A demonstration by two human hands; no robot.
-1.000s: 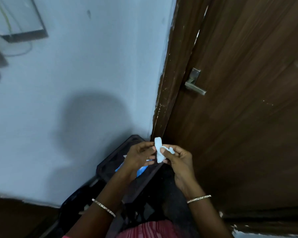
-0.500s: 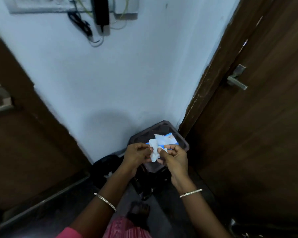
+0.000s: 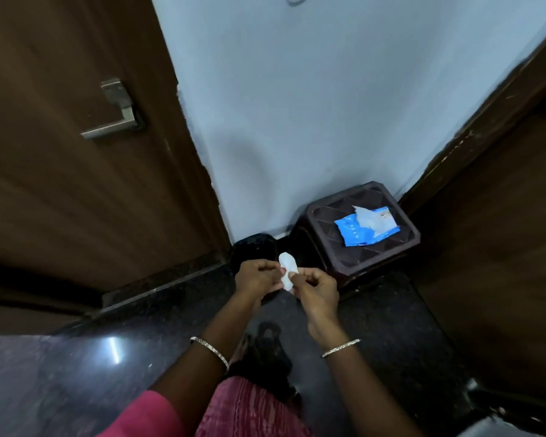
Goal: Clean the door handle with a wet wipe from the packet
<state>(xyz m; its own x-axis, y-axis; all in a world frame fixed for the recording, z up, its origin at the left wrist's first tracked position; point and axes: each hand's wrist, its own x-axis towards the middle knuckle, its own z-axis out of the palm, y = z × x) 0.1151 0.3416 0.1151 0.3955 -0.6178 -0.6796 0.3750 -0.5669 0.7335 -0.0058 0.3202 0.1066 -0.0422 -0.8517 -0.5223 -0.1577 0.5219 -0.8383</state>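
Moved: we turned left; the packet (image 3: pixel 364 230) now lies on the stool (image 3: pixel 327 220), apart from us.
Hands: our left hand (image 3: pixel 257 277) and right hand (image 3: pixel 316 290) both pinch the white wipe (image 3: pixel 288 272).
Door handle (image 3: pixel 114 118): up on our left, well apart from the wipe.

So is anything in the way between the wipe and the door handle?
Nothing I can see. The left hand and right hand pinch the wipe; the door handle sits up on the left door, only open space between. The packet lies on the stool, off to the right.
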